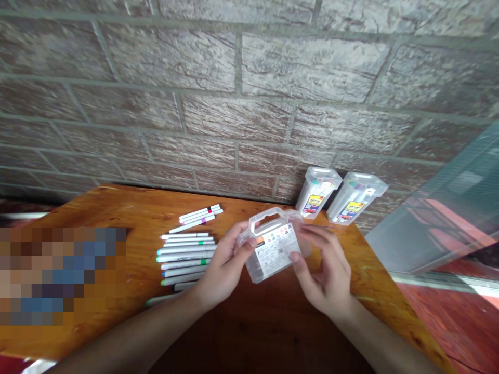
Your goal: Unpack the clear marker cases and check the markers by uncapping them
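Observation:
A clear plastic carrying case [253, 267] with a handle and a white printed label is held above the table, tilted, between my two hands. My left hand [228, 259] grips its left side, thumb on the front near the orange part of the label. On the right side, my right hand [325, 265] has its thumb on the front face and its fingers behind the case. Several white markers [185, 250] with coloured bands lie in a column left of my left hand, partly covered by it. A smaller group of markers [200, 212] lies just beyond them.
Two clear marker containers, a left one [317, 192] and a right one [356, 197], stand at the back right against the brick wall [234, 119]. The wooden table [128, 208] ends at the right, beside a translucent panel [436, 223]. A pixelated patch hides the left side.

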The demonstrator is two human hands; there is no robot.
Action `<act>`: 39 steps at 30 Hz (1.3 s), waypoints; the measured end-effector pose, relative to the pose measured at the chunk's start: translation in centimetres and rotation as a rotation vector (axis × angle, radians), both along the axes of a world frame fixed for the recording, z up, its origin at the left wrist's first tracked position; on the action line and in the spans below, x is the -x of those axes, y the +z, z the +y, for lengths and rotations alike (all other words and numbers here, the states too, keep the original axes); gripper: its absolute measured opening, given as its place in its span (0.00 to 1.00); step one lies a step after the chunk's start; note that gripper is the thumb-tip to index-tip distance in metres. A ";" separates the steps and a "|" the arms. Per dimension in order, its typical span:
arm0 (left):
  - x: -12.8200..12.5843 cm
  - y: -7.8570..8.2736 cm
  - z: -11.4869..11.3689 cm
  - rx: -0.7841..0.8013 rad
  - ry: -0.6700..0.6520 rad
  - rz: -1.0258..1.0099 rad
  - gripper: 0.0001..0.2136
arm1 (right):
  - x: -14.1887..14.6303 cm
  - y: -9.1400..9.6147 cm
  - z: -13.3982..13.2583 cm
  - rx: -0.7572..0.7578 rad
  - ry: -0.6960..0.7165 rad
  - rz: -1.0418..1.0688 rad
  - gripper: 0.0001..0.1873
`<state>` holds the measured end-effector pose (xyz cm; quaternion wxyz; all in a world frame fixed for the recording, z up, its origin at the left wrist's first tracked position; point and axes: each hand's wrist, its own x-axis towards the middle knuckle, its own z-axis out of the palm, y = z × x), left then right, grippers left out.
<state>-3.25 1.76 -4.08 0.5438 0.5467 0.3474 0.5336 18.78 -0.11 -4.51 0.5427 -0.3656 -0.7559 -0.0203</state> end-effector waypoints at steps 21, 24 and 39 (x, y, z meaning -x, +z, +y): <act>-0.9 -0.9 -0.3 0.068 0.143 0.057 0.21 | 1.8 -2.1 0.4 0.755 0.163 0.674 0.20; -1.0 -1.0 -0.2 0.058 0.159 0.047 0.23 | 1.9 -2.0 0.3 0.756 0.148 0.681 0.21; -1.2 -0.9 -0.6 -0.007 0.185 0.045 0.22 | 2.5 -2.1 0.0 0.747 0.159 0.718 0.21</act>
